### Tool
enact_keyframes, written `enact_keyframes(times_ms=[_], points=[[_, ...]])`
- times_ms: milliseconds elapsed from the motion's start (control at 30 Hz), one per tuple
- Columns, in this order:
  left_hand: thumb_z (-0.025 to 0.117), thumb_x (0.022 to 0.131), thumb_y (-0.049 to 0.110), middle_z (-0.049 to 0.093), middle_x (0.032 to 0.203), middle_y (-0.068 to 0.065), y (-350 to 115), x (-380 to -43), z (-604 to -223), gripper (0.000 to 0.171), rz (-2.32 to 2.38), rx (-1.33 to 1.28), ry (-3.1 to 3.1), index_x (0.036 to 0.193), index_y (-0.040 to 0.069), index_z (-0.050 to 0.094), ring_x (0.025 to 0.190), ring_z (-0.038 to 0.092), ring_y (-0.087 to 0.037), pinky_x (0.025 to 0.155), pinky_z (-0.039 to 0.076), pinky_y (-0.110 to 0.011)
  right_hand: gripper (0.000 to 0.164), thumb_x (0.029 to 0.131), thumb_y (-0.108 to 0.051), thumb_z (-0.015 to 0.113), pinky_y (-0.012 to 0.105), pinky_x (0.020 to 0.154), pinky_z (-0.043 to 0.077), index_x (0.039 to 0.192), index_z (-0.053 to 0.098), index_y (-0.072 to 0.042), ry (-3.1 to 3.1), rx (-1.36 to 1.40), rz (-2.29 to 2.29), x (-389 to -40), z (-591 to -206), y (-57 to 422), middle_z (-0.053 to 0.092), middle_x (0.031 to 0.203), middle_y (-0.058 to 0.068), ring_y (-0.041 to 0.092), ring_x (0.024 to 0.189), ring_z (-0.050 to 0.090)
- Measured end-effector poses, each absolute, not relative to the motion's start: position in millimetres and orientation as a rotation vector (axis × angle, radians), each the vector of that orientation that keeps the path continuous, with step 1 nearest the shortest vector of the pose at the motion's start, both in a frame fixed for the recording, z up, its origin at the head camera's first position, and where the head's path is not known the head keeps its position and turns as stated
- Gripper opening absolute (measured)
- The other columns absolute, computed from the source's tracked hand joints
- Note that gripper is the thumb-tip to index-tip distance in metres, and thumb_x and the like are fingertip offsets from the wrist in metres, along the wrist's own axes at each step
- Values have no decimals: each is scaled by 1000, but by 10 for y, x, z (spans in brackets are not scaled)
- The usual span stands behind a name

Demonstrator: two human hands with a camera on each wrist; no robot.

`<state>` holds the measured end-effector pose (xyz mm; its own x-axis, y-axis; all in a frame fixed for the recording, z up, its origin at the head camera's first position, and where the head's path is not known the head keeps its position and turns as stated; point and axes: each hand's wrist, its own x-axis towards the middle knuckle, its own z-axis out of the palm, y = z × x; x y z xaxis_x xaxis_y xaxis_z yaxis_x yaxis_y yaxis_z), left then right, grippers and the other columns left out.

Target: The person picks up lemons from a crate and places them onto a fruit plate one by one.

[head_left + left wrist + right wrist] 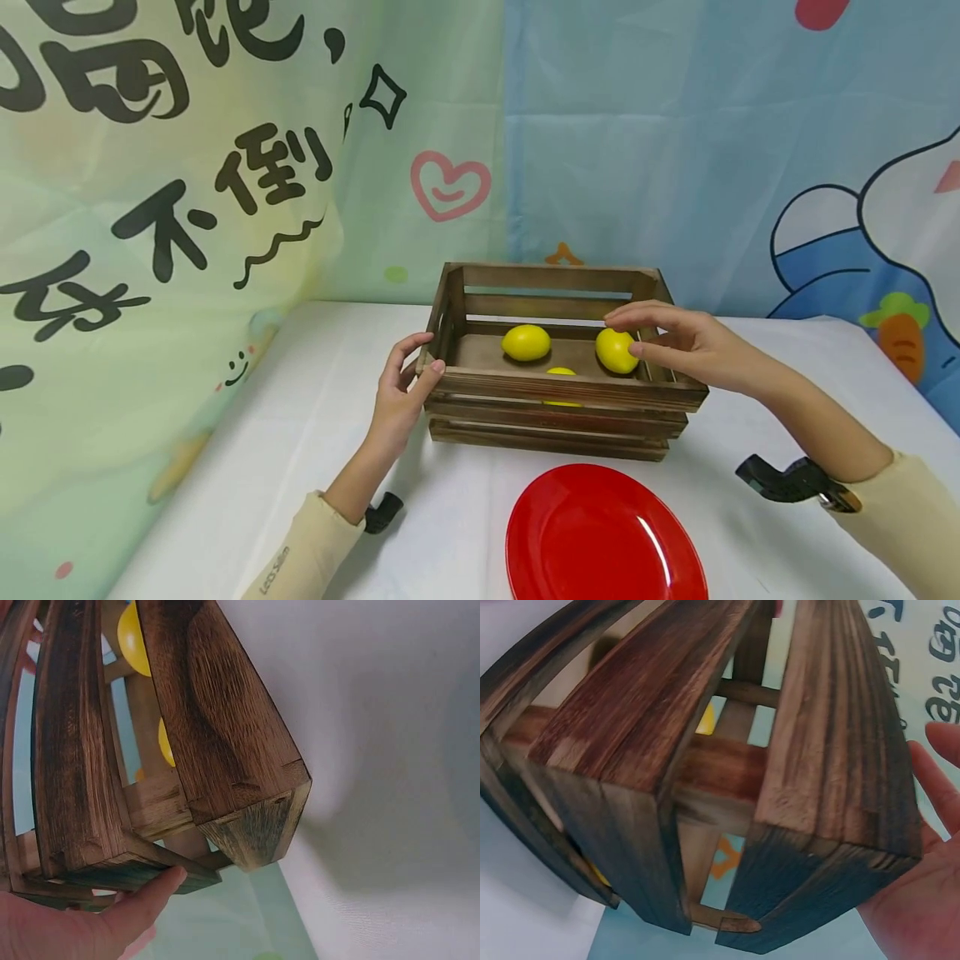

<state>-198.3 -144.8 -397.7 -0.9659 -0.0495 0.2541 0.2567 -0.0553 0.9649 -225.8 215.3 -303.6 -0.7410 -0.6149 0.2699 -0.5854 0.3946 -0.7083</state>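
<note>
A brown slatted wooden crate (558, 383) stands on the table with yellow lemons inside. One lemon (526, 342) lies toward the back, left of centre. Another lemon (615, 352) sits near the right end. Behind the front slats a third lemon (561, 372) shows only in part. My left hand (405, 379) grips the crate's front left corner, its thumb (154, 900) against the wood. Over the crate's right end reaches my right hand (686, 342), fingers extended and thumb apart, beside the right lemon and partly overlapping it in the head view.
A round red plate (600, 533) lies on the white tabletop (450, 517) just in front of the crate. Behind the crate hangs a printed cloth backdrop (600, 167), which also runs along the left side. Black straps with small devices (795, 482) are on the wrists.
</note>
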Motion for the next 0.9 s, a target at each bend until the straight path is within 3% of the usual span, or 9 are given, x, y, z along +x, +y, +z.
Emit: enact_keyframes(times_ms=[67, 200, 367, 467, 900], points=[[63, 92, 13, 40, 145, -3, -1450, -1978, -3979, 44, -2127, -218, -2000, 134, 11, 50, 126, 48, -39, 85, 46, -31, 36, 94, -4, 61, 23, 80, 51, 129, 60, -10, 2600, -1132, -1244, -2285, -3055, 2144, 53, 132, -11, 0, 115, 49], [63, 92, 13, 41, 144, -3, -1451, -1974, -3983, 44, -2127, -209, -1998, 134, 10, 50, 127, 47, -40, 86, 45, -31, 37, 93, -5, 62, 29, 80, 52, 130, 59, -10, 2573, -1178, -1143, -2340, -3069, 2116, 54, 135, 2, 0, 115, 49], [63, 92, 13, 41, 144, -4, -1442, -1981, -3988, 44, -2115, -220, -1993, 134, 10, 50, 127, 46, -42, 86, 45, -31, 39, 92, -9, 65, 33, 83, 53, 130, 59, -9, 2518, -1165, -1032, -2415, -3048, 2062, 52, 136, 14, 24, 120, 49], [63, 92, 13, 41, 144, -5, -1434, -1986, -3983, 44, -2115, -236, -1982, 134, 9, 50, 127, 46, -43, 85, 46, -30, 39, 91, -10, 67, 33, 81, 54, 129, 59, -10, 2484, -1148, -1000, -2453, -3014, 2019, 51, 136, 15, 34, 118, 49], [62, 93, 15, 39, 145, -3, -1446, -1989, -3996, 44, -2130, -246, -1990, 135, 11, 49, 129, 45, -41, 84, 46, -29, 34, 94, -20, 65, 34, 83, 53, 128, 60, -15, 2377, -1169, -788, -2567, -2798, 1910, 52, 136, 12, 33, 121, 50]])
